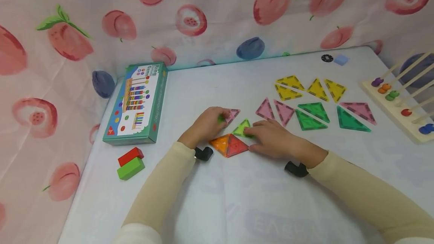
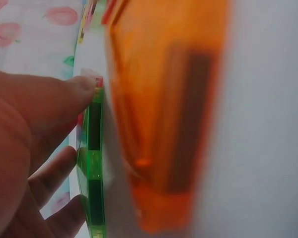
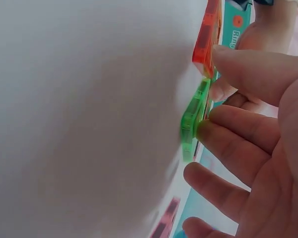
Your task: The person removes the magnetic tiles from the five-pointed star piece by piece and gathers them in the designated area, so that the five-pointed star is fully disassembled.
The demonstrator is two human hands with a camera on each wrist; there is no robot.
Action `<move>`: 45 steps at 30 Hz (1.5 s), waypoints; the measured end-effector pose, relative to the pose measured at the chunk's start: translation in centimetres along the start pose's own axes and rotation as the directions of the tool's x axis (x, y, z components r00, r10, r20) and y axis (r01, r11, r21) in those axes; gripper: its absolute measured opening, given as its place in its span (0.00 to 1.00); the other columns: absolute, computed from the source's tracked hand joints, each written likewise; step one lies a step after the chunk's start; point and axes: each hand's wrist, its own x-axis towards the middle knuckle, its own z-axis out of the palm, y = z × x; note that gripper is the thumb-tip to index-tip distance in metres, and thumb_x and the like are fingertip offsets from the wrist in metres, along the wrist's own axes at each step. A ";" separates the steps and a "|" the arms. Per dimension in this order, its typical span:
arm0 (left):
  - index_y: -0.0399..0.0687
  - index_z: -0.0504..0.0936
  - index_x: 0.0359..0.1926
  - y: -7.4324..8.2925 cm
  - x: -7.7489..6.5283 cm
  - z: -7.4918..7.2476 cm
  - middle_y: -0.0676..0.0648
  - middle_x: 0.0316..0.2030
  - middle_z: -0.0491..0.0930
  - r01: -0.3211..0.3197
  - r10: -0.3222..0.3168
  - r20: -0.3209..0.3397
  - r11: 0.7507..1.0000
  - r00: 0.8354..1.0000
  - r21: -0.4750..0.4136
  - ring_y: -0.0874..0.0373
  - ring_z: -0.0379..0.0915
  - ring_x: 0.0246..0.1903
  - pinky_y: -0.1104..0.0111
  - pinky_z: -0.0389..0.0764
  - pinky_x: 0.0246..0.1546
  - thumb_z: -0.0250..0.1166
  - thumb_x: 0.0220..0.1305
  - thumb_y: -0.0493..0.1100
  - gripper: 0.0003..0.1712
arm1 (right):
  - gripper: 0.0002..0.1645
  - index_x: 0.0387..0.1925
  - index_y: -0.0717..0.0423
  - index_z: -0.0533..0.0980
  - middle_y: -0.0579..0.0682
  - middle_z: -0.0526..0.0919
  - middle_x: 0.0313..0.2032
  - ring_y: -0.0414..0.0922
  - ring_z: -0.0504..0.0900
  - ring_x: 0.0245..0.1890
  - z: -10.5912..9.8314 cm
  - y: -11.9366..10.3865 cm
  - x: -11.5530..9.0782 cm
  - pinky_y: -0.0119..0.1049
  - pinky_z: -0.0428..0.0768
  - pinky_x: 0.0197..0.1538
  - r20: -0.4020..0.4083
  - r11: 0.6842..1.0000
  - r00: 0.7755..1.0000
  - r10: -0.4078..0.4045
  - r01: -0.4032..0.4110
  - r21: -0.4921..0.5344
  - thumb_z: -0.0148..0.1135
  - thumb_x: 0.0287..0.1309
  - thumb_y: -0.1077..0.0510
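In the head view, my left hand [image 1: 207,124] curls over a green triangular magnetic tile [image 2: 95,148], which it mostly hides there. The left wrist view has the thumb at one end of that tile and the fingertips against its face. My right hand [image 1: 272,138] lays its fingertips on a light green triangular tile [image 1: 242,128], its thumb near a red triangular tile [image 1: 236,146]. The red tile lies edge to edge with an orange triangular tile [image 1: 220,144]. A pink triangular tile [image 1: 233,115] sits just beyond the left fingers.
Yellow tiles [image 1: 318,90], pink tiles [image 1: 284,112] and green tiles [image 1: 311,119] lie to the right. A wooden peg rack [image 1: 400,106] stands at far right. On the left are a game box [image 1: 137,102], a red block [image 1: 130,156] and a green block [image 1: 131,168].
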 end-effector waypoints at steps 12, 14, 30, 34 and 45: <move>0.61 0.74 0.51 -0.3 1.8 -0.7 0.52 0.57 0.64 0.040 -0.039 0.034 0.999 0.999 -0.035 0.55 0.53 0.58 0.60 0.59 0.56 0.57 0.62 0.45 0.15 | 0.29 0.55 0.49 0.72 0.45 0.75 0.49 0.49 0.66 0.54 0.2 1.6 -3.5 0.50 0.65 0.52 -0.066 0.995 0.994 0.083 -0.079 0.065 0.61 0.51 0.45; 0.63 0.74 0.49 -0.2 1.9 -0.7 0.52 0.57 0.63 0.056 -0.055 0.033 0.998 0.998 -0.028 0.54 0.53 0.58 0.59 0.61 0.55 0.56 0.61 0.45 0.14 | 0.29 0.56 0.49 0.71 0.45 0.75 0.49 0.48 0.65 0.54 0.3 1.7 -3.7 0.50 0.66 0.52 -0.073 0.991 0.993 0.096 -0.089 0.095 0.61 0.51 0.45; 0.69 0.72 0.50 -0.2 2.8 -0.8 0.56 0.59 0.60 0.047 -0.045 0.046 0.998 0.998 -0.046 0.50 0.52 0.52 0.58 0.61 0.44 0.55 0.50 0.40 0.25 | 0.27 0.54 0.48 0.73 0.44 0.75 0.48 0.46 0.66 0.52 0.3 2.2 -3.8 0.48 0.66 0.52 -0.105 0.989 0.988 0.111 -0.099 0.112 0.61 0.51 0.45; 0.70 0.69 0.54 -0.3 3.4 -0.8 0.56 0.58 0.62 0.016 -0.012 0.086 0.999 0.996 -0.049 0.52 0.52 0.51 0.59 0.59 0.43 0.56 0.49 0.40 0.29 | 0.27 0.53 0.48 0.73 0.44 0.76 0.47 0.46 0.66 0.53 0.1 2.4 -3.9 0.49 0.65 0.52 -0.106 0.990 0.988 0.110 -0.099 0.103 0.61 0.51 0.45; 0.64 0.69 0.59 0.0 0.3 -3.0 0.53 0.61 0.61 -0.065 0.066 0.080 0.998 0.995 -0.018 0.55 0.50 0.61 0.51 0.52 0.56 0.57 0.55 0.45 0.28 | 0.28 0.55 0.49 0.72 0.43 0.74 0.51 0.48 0.63 0.58 -0.3 1.6 -4.3 0.51 0.61 0.56 -0.118 0.990 0.991 0.062 -0.046 0.136 0.61 0.51 0.46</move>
